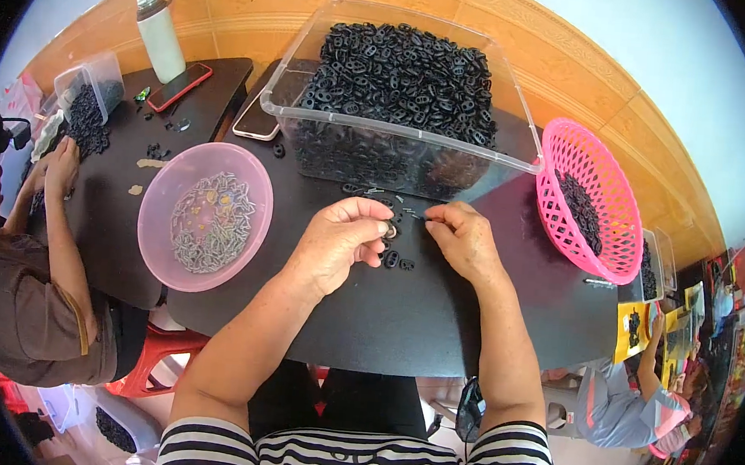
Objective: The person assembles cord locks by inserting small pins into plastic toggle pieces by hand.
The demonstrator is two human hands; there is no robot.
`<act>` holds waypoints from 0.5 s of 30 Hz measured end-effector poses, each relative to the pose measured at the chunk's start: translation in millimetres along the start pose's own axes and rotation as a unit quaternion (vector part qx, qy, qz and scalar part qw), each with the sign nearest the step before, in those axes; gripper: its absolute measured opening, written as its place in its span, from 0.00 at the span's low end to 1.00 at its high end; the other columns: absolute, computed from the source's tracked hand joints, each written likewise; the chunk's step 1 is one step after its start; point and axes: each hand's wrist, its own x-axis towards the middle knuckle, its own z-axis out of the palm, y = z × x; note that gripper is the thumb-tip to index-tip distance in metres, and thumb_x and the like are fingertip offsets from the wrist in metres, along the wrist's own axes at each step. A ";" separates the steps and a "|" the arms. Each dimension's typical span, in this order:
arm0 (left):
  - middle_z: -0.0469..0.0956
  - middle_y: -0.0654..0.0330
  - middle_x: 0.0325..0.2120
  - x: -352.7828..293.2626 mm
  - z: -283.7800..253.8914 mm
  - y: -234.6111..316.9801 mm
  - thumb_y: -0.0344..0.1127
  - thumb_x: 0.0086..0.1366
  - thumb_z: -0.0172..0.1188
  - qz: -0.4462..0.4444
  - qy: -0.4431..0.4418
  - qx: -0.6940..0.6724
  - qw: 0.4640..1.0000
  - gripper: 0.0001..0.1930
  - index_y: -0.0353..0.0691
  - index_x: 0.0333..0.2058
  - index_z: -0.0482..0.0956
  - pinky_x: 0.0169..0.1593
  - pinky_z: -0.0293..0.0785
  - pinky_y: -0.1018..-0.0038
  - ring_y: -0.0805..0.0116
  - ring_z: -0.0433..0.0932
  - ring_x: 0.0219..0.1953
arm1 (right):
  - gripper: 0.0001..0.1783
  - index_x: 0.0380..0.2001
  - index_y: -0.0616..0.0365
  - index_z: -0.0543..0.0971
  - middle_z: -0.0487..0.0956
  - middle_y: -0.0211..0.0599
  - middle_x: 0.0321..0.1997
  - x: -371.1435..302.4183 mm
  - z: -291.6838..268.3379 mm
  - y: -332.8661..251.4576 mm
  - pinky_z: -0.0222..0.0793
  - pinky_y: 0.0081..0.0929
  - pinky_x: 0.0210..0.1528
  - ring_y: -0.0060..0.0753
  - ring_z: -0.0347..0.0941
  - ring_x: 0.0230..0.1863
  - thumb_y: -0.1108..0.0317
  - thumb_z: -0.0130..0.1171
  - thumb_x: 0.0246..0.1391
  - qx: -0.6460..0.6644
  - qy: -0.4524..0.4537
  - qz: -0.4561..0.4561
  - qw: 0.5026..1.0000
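Near the middle of the dark table, my left hand [337,240] is closed in a pinch on a small black plastic piece [391,230], mostly covered by the fingers. My right hand [465,241] rests just to its right, thumb and forefinger pressed together. A slim grey bit shows at those fingertips, too small to name for certain. Between and beyond the hands lie several small silver metal pins [406,210]. Loose black plastic pieces with two holes [392,258] lie just below the left fingertips.
Beyond my hands stands a clear plastic bin [413,140] heaped with black pieces. A pink bowl [154,239] of metal pins is left; a pink basket [626,194] of black parts is right. Phones [181,87] and a bottle [160,41] stand farther back. People sit at both sides.
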 end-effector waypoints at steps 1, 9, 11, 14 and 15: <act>0.74 0.60 0.27 -0.8 1.6 0.8 0.25 0.57 0.53 0.000 0.000 -0.001 1.000 0.06 0.34 0.35 0.73 0.30 0.76 0.74 0.71 0.75 0.26 | 0.08 0.29 0.60 0.77 0.74 0.38 0.28 0.8 2.2 -1.5 0.67 0.26 0.36 0.36 0.72 0.32 0.72 0.57 0.43 -0.025 -0.004 -0.007 1.000; 0.74 0.59 0.27 -1.6 7.0 -0.8 0.25 0.57 0.52 -0.002 0.024 -0.039 0.999 0.07 0.33 0.35 0.73 0.31 0.77 0.74 0.70 0.75 0.28 | 0.06 0.26 0.59 0.76 0.73 0.40 0.28 3.6 18.3 -6.2 0.66 0.30 0.36 0.41 0.71 0.33 0.70 0.56 0.43 -0.111 0.034 -0.035 0.993; 0.74 0.59 0.28 -1.2 5.3 -3.1 0.25 0.57 0.52 -0.004 0.025 -0.032 0.999 0.07 0.33 0.35 0.73 0.32 0.76 0.74 0.70 0.75 0.28 | 0.05 0.26 0.59 0.75 0.73 0.40 0.28 1.9 15.3 -6.6 0.66 0.30 0.36 0.40 0.71 0.33 0.70 0.56 0.43 -0.123 0.040 -0.049 0.990; 0.74 0.59 0.29 -3.3 7.2 -4.5 0.25 0.57 0.53 0.000 0.029 -0.015 0.999 0.07 0.33 0.36 0.73 0.32 0.76 0.74 0.70 0.75 0.29 | 0.05 0.25 0.60 0.74 0.73 0.38 0.27 -2.8 0.6 -18.4 0.65 0.28 0.35 0.35 0.71 0.31 0.70 0.56 0.45 0.005 0.022 -0.013 1.000; 0.74 0.59 0.29 -4.2 8.1 -5.1 0.25 0.57 0.53 0.003 0.028 -0.007 1.000 0.07 0.33 0.36 0.73 0.33 0.76 0.74 0.70 0.75 0.30 | 0.05 0.25 0.60 0.73 0.72 0.36 0.26 -5.2 -6.8 -26.5 0.65 0.27 0.34 0.32 0.70 0.31 0.70 0.56 0.45 0.052 -0.030 0.001 0.998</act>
